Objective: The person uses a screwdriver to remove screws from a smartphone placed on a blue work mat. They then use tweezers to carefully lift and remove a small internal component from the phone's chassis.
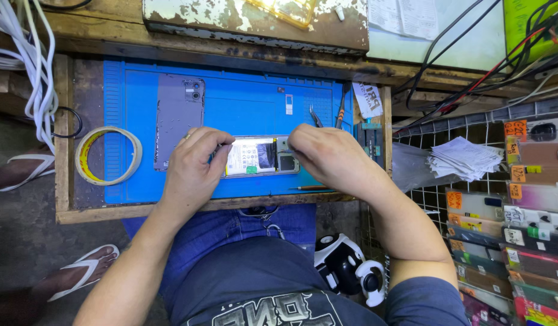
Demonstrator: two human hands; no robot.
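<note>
Both hands on an opened phone (pixel 261 157) atop a blue mat (pixel 243 102): left hand (pixel 191 166) gripping one end, right hand (pixel 330 157) the other. Detached back cover (pixel 178 118) alongside; tape roll (pixel 108 155) further left.

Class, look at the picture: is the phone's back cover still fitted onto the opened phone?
No, the back cover lies apart on the blue mat, left of the opened phone.

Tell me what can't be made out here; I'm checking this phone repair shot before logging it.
- Head view: both ends of the opened phone lie under the left hand and right hand.
- Any tool in either grip: hidden by the fingers.
- Parts inside the phone: too small.
- Tape roll label: too small.
</note>
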